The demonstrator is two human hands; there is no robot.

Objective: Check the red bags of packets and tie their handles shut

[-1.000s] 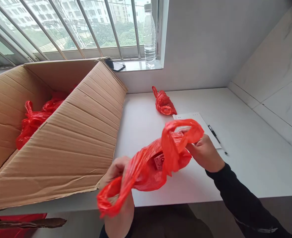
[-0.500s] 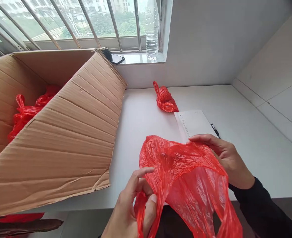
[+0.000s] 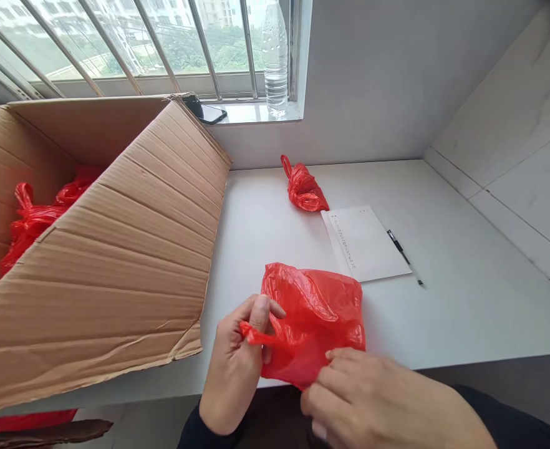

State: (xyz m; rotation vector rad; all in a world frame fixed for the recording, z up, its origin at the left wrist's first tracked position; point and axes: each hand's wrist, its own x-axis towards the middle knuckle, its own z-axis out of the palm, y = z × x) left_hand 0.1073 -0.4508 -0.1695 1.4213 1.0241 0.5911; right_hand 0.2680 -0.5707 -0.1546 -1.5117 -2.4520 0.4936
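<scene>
A red plastic bag [image 3: 315, 312] lies crumpled on the white table [image 3: 466, 293] near its front edge. My left hand [image 3: 237, 362] pinches a twisted handle of the bag at its left side. My right hand [image 3: 378, 399] is closed on the bag's lower right part, close to the camera. A second, tied red bag [image 3: 303, 187] rests farther back on the table. More red bags [image 3: 36, 215] sit inside the large open cardboard box [image 3: 130, 249] at the left.
A sheet of paper [image 3: 366, 243] and a black pen [image 3: 403, 249] lie right of the bag. A water bottle [image 3: 275, 56] and a phone [image 3: 209, 113] stand on the windowsill. Tiled wall runs along the right.
The bag was spread open and hanging over the table edge; now it is gathered into a smaller bundle on the table. My right hand has come from the bag's far side to its near side.
</scene>
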